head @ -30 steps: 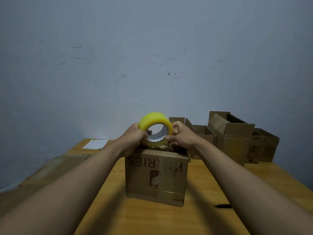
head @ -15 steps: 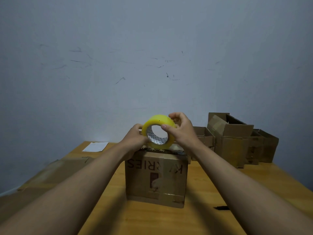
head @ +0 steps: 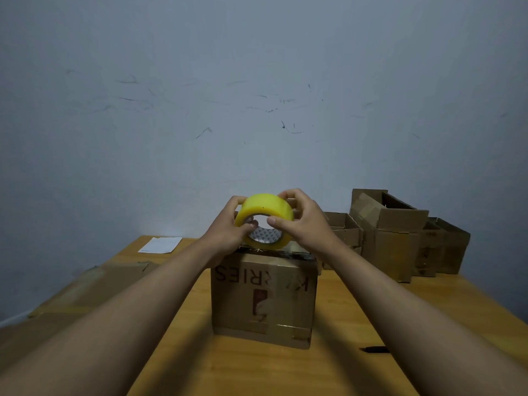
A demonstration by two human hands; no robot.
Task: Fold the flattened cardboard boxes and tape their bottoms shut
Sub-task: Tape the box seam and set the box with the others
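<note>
A folded cardboard box (head: 264, 298) stands upside down on the wooden table (head: 257, 367), its printing inverted. A yellow roll of tape (head: 265, 208) stands on edge on the box's top face. My left hand (head: 228, 228) grips the roll's left side, thumb at the core. My right hand (head: 303, 221) curls over the roll's right side, fingers on top and thumb at the core's rim. The tape's free end is hidden.
Several folded open boxes (head: 391, 235) crowd the table's far right. Flattened cardboard (head: 91, 284) lies at the left edge, with a white paper (head: 160, 244) behind it. A dark pen-like object (head: 374, 349) lies near the right front. A grey wall stands close behind.
My right hand climbed from the roll's right side to over its top. The roll tilted slightly and my left hand shifted its hold around it.
</note>
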